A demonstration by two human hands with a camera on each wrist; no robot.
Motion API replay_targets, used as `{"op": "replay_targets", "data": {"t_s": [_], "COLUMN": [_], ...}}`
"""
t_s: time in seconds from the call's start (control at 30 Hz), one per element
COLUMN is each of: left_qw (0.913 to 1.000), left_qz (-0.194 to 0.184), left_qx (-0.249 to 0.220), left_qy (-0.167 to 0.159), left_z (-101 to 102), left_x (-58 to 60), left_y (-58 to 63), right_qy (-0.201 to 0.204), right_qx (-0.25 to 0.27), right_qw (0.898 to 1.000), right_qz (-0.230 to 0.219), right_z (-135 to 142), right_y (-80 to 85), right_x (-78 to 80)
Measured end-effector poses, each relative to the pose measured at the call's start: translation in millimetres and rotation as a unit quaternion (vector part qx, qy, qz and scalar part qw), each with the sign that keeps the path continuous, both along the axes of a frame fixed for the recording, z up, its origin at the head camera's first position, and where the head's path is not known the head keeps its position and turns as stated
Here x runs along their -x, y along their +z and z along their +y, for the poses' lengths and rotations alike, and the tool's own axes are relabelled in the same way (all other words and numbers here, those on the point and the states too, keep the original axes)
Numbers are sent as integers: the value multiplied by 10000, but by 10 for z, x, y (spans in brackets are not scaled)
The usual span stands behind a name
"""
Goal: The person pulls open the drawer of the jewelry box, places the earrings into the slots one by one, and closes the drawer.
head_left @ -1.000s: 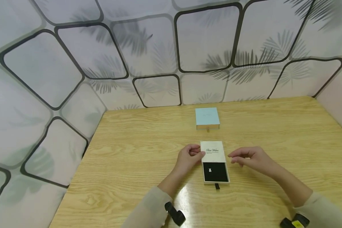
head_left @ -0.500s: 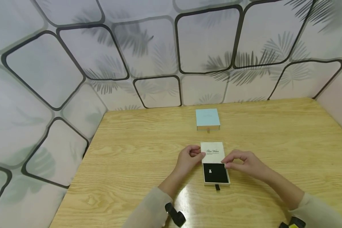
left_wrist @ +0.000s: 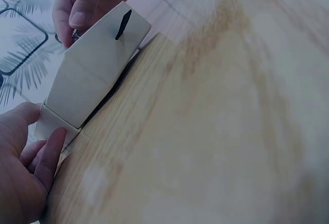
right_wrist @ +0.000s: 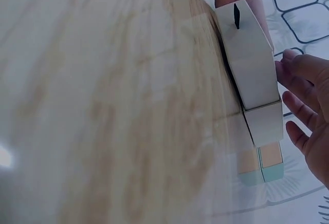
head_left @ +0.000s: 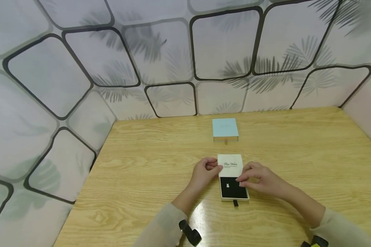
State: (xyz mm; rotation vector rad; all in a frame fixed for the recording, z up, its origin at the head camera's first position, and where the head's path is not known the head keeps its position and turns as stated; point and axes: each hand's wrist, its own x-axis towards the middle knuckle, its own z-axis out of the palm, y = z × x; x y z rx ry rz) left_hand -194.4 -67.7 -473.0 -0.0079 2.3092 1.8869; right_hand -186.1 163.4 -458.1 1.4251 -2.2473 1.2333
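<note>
A white jewelry box (head_left: 231,165) with "Best Wishes" on its sleeve lies on the table. Its drawer (head_left: 224,199) is pulled out towards me, showing a black pad (head_left: 234,193) and a black ribbon tab (head_left: 236,203). On the pad's left half sits a small silvery ornament (head_left: 227,185). My left hand (head_left: 203,173) holds the sleeve's left side, thumb at its top edge. Over the right half of the pad, my right hand (head_left: 261,179) has thumb and index finger pinched together. A small silver piece (left_wrist: 75,35) shows at those fingertips in the left wrist view.
Behind the white box stands a light blue box (head_left: 225,127) with an orange-tan front and a small tab. The wood-grain table (head_left: 142,164) runs back to a wall (head_left: 173,65) patterned with dark outlines and palm leaves.
My right hand has moved left, from beside the box's right edge to over the black pad. The left hand, the white box and the blue box have stayed in place.
</note>
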Motion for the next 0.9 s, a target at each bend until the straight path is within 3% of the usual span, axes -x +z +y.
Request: {"op": "replay_targets", "data": {"t_s": [0.27,0.7,0.9], "left_qw": [9999,9994,9997], "left_qz": [-63,268,61], "left_qx": [-111,-218,-256], "left_qy": [26,-89,-4], "left_z": [-5,-5,5], "left_x": [0,-4,8], "left_y": [-14,-34,-38], "right_qy": [-154,-612,-987], "right_qx": [-182,-358,-496], "right_qw": [9993,9974,9935], "right_qz": [304,138,257], "right_z": [-32,-59,-70], "right_y": [1,-30,-6], "right_x": [-56,-143,-166]}}
